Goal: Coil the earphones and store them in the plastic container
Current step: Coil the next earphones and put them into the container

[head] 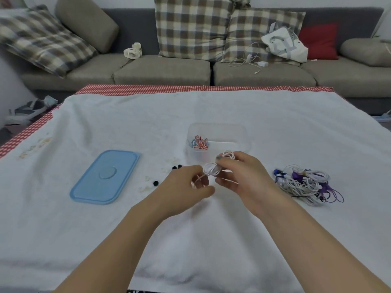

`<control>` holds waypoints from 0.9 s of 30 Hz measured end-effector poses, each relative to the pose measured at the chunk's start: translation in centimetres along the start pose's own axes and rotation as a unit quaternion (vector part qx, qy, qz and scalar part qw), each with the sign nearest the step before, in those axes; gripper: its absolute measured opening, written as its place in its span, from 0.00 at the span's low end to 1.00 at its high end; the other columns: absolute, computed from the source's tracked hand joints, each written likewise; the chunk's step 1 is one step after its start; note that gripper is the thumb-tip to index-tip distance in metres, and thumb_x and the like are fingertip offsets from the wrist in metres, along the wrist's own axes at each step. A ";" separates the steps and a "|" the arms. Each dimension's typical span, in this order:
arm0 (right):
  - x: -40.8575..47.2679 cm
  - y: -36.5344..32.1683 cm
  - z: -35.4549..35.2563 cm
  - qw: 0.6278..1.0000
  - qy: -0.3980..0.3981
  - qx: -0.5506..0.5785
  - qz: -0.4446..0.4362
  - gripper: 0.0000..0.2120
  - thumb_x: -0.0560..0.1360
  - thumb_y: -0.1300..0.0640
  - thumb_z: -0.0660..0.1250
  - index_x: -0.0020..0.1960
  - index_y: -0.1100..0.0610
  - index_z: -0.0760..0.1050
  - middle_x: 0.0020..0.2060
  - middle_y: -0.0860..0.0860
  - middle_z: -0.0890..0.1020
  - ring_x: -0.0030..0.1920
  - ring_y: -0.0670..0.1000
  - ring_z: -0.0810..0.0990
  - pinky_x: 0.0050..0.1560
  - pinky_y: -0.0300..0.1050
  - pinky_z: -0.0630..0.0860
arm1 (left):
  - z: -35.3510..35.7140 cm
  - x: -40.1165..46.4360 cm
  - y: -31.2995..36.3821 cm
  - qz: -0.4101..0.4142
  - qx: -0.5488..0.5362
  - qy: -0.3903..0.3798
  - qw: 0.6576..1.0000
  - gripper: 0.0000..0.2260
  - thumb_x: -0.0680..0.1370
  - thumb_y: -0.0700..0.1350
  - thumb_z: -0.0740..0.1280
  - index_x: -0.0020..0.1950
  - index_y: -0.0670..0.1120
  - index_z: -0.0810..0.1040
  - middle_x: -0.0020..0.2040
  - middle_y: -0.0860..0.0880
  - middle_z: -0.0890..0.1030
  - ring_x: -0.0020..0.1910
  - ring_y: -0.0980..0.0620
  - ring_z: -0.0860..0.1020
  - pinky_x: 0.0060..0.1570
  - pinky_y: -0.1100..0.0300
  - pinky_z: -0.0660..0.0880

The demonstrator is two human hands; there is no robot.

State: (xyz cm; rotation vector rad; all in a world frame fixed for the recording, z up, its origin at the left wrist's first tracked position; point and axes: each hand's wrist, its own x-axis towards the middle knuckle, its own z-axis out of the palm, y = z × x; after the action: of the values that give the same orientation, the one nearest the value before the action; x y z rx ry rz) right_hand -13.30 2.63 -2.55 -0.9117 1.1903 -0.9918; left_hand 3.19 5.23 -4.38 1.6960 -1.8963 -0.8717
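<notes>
A big table [84, 218] is covered with a white cloth [211, 240], and a red cloth with white dots [148, 89] peeks out at the far and left edges. A blue lid [105, 177] lies flat on the left. A clear plastic box [218, 142] sits in the middle with a small red and blue bundle [200, 142] inside. Little black bits [156, 183] lie between the lid and the box. A messy pile of white and purple cords [306, 183] lies on the right.

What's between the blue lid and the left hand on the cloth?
Head view: small black ear tips and pale scraps lie on the white cloth between the blue lid and the left hand.
</notes>
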 end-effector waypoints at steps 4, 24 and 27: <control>0.3 -0.5 0.1 0.990 -0.007 0.133 0.036 0.01 0.77 0.66 0.65 0.48 0.63 0.75 0.40 0.59 0.81 0.42 0.57 0.83 0.48 0.49 0.84 | -1.0 0.0 -0.9 -0.010 0.048 0.016 0.999 0.05 0.78 0.49 0.68 0.42 0.53 0.78 0.43 0.54 0.80 0.37 0.58 0.74 0.38 0.65 0.70; 0.8 1.8 2.2 0.793 -0.001 -0.549 -0.265 0.24 0.74 0.64 0.62 0.70 0.53 0.70 0.66 0.50 0.73 0.66 0.53 0.69 0.63 0.47 0.69 | -2.6 0.6 -2.6 -0.085 -0.047 0.017 0.995 0.13 0.82 0.53 0.62 0.44 0.48 0.80 0.30 0.59 0.77 0.29 0.59 0.73 0.36 0.61 0.69; 0.3 1.6 3.3 0.862 -0.115 -0.450 -0.204 0.25 0.76 0.61 0.63 0.71 0.47 0.68 0.63 0.45 0.77 0.64 0.48 0.74 0.62 0.42 0.71 | -2.7 0.9 -2.5 -0.109 -0.124 0.029 0.986 0.14 0.83 0.49 0.60 0.42 0.45 0.78 0.31 0.58 0.77 0.28 0.61 0.72 0.36 0.62 0.68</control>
State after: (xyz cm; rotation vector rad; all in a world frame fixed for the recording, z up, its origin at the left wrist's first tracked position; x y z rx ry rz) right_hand -9.84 3.02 -3.63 -2.0339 1.2783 -0.5769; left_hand 6.66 3.77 -4.36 1.7726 -1.5128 -1.0795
